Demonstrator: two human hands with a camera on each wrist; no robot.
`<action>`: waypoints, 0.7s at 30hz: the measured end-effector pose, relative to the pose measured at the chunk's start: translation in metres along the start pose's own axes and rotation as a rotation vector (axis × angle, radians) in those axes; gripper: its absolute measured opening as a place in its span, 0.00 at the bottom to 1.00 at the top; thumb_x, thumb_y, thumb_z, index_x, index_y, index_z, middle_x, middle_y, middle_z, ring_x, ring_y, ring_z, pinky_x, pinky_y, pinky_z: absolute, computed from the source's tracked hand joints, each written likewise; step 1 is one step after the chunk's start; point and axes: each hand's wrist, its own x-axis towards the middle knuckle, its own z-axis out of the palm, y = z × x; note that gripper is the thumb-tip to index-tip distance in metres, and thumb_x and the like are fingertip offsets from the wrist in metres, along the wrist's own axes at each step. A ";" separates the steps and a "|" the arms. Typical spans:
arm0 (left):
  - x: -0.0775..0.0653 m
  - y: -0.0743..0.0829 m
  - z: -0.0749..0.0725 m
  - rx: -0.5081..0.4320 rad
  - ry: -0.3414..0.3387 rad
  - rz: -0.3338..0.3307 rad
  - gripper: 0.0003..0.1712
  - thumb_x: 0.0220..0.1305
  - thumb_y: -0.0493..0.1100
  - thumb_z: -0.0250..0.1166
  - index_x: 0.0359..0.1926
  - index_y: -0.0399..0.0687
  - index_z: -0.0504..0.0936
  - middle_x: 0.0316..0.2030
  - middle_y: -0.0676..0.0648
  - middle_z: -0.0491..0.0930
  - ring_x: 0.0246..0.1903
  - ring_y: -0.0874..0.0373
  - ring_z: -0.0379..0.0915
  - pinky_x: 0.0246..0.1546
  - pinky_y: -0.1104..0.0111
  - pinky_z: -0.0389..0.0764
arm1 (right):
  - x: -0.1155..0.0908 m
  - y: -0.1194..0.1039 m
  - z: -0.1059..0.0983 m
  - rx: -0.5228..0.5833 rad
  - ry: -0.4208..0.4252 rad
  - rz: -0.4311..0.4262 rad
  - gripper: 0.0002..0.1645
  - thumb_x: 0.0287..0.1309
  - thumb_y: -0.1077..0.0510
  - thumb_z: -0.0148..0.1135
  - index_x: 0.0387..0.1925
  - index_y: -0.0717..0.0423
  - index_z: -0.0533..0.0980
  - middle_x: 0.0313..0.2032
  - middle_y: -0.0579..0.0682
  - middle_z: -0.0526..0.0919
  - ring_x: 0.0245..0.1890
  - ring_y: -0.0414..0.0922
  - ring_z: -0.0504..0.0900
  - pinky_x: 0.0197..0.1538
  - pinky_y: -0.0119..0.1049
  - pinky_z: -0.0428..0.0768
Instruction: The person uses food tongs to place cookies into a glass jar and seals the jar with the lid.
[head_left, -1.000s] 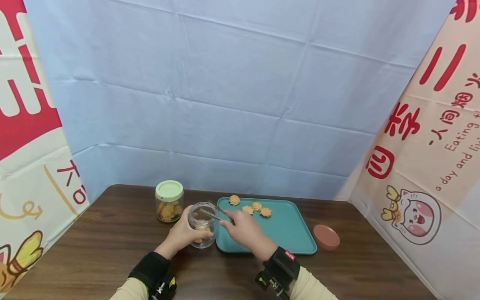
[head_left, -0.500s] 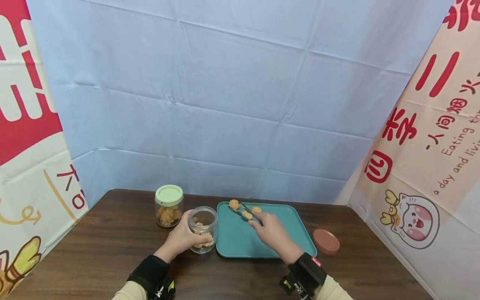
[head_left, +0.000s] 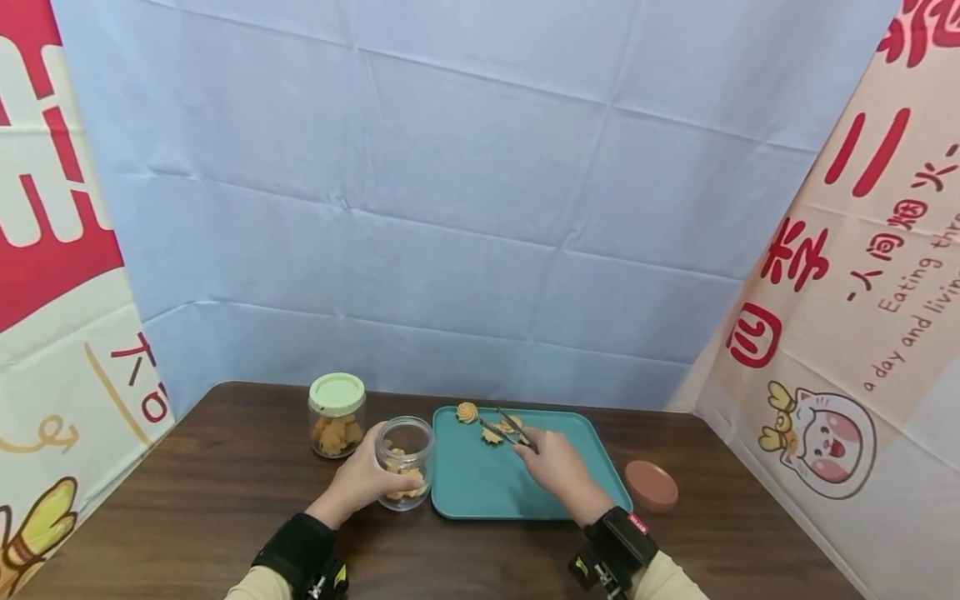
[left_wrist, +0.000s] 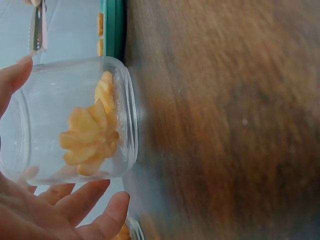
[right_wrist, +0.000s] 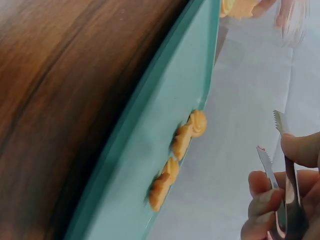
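Note:
My left hand (head_left: 363, 477) grips a clear, lidless jar (left_wrist: 52, 90) around its side. Star-shaped piped cookies (left_wrist: 90, 135) lie at its bottom, and the jar (head_left: 422, 454) stands upright at the left end of the teal tray (head_left: 495, 492). In my right hand (head_left: 561, 468) are metal tongs (right_wrist: 291, 192), their toothed tips spread apart with nothing between them in the right wrist view. These tongs reach over the cookies at the tray's back; a swirl cookie (head_left: 467, 412) sits near the back left corner and a flower-shaped cookie (head_left: 492, 436) lies beside the tips. My right hand may hide another cookie.
Left of my left hand stands a second jar (head_left: 337, 423) of cookies under a pale green lid (head_left: 337, 392). A reddish-brown lid (head_left: 652, 486) lies on the wooden table (head_left: 187, 500) right of the tray. A pale cloth (head_left: 450, 250) hangs behind.
My right hand has swung the tongs from the jar's mouth rightward over the tray, then slightly further right along the cookies. My left hand keeps its grip on the jar in the same place.

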 end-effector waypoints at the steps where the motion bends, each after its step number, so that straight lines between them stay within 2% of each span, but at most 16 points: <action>1: 0.000 0.000 0.001 0.001 0.001 0.000 0.59 0.48 0.46 0.78 0.74 0.40 0.51 0.58 0.35 0.70 0.51 0.42 0.73 0.45 0.50 0.77 | 0.000 0.002 0.000 -0.006 0.005 0.007 0.26 0.68 0.57 0.57 0.62 0.67 0.71 0.25 0.55 0.78 0.14 0.42 0.62 0.24 0.36 0.62; 2: -0.001 0.000 0.001 0.007 0.004 0.002 0.59 0.48 0.46 0.79 0.74 0.40 0.51 0.57 0.35 0.70 0.51 0.42 0.73 0.45 0.50 0.77 | 0.000 0.004 0.000 -0.015 0.011 0.007 0.25 0.68 0.57 0.57 0.62 0.67 0.72 0.20 0.52 0.74 0.13 0.41 0.56 0.23 0.35 0.60; 4: -0.001 0.000 0.002 0.025 0.013 0.009 0.60 0.48 0.46 0.79 0.73 0.39 0.51 0.57 0.35 0.71 0.51 0.42 0.73 0.45 0.50 0.77 | -0.001 0.006 0.000 -0.022 0.024 0.011 0.25 0.68 0.56 0.58 0.61 0.67 0.72 0.16 0.50 0.70 0.12 0.40 0.53 0.21 0.34 0.59; 6: -0.001 0.001 0.003 0.049 0.020 0.016 0.60 0.47 0.47 0.79 0.73 0.38 0.51 0.56 0.35 0.71 0.50 0.42 0.73 0.45 0.49 0.77 | -0.001 0.009 -0.001 -0.033 0.035 0.015 0.25 0.67 0.56 0.58 0.61 0.67 0.73 0.19 0.48 0.71 0.12 0.39 0.53 0.21 0.34 0.59; 11: -0.002 0.002 0.002 0.076 0.024 0.020 0.61 0.46 0.47 0.79 0.73 0.37 0.51 0.55 0.36 0.72 0.50 0.42 0.74 0.46 0.49 0.77 | -0.002 0.013 -0.001 -0.028 0.026 0.032 0.27 0.67 0.57 0.59 0.62 0.67 0.72 0.17 0.51 0.70 0.11 0.39 0.51 0.19 0.33 0.58; 13: -0.002 0.002 0.001 0.074 0.021 0.018 0.60 0.47 0.47 0.79 0.73 0.36 0.51 0.55 0.36 0.72 0.50 0.42 0.73 0.46 0.48 0.76 | -0.001 0.016 -0.001 -0.039 0.021 0.048 0.27 0.66 0.57 0.59 0.62 0.67 0.72 0.18 0.52 0.71 0.12 0.41 0.53 0.20 0.34 0.59; 14: -0.002 0.003 0.001 0.072 0.021 0.016 0.60 0.47 0.47 0.79 0.73 0.36 0.52 0.55 0.36 0.72 0.51 0.42 0.73 0.46 0.48 0.76 | -0.001 0.017 -0.001 -0.062 0.022 0.050 0.26 0.66 0.57 0.60 0.61 0.67 0.72 0.22 0.53 0.76 0.13 0.42 0.60 0.21 0.36 0.65; 15: -0.002 0.003 0.001 0.073 0.020 0.016 0.60 0.47 0.47 0.79 0.73 0.36 0.52 0.55 0.36 0.72 0.51 0.42 0.73 0.46 0.48 0.76 | 0.000 0.019 -0.001 -0.082 0.020 0.057 0.26 0.66 0.57 0.60 0.60 0.68 0.73 0.26 0.56 0.80 0.16 0.44 0.69 0.24 0.39 0.71; 17: -0.003 0.003 0.002 0.069 0.019 0.013 0.60 0.47 0.47 0.79 0.73 0.36 0.52 0.56 0.36 0.72 0.51 0.41 0.73 0.47 0.48 0.76 | 0.002 0.023 -0.001 -0.126 0.009 0.079 0.26 0.65 0.57 0.61 0.59 0.69 0.74 0.39 0.62 0.83 0.29 0.51 0.81 0.31 0.43 0.75; 18: -0.003 0.003 0.002 0.065 0.019 0.012 0.60 0.47 0.47 0.79 0.73 0.37 0.52 0.55 0.36 0.72 0.51 0.41 0.73 0.47 0.48 0.76 | 0.003 0.025 -0.001 -0.152 0.002 0.089 0.25 0.65 0.57 0.61 0.58 0.70 0.74 0.44 0.64 0.83 0.38 0.55 0.82 0.36 0.46 0.78; 20: -0.003 0.004 0.002 0.060 0.018 0.008 0.60 0.47 0.47 0.79 0.73 0.37 0.52 0.55 0.36 0.72 0.51 0.41 0.73 0.47 0.48 0.76 | 0.004 0.028 -0.001 -0.199 -0.007 0.095 0.24 0.64 0.57 0.62 0.56 0.71 0.75 0.51 0.66 0.80 0.51 0.60 0.79 0.46 0.51 0.79; 21: -0.003 0.004 0.002 0.058 0.017 0.007 0.60 0.47 0.47 0.79 0.73 0.37 0.52 0.55 0.36 0.72 0.51 0.42 0.73 0.47 0.48 0.76 | 0.006 0.029 -0.001 -0.214 -0.014 0.104 0.24 0.64 0.57 0.62 0.55 0.71 0.76 0.51 0.66 0.80 0.51 0.60 0.79 0.46 0.51 0.79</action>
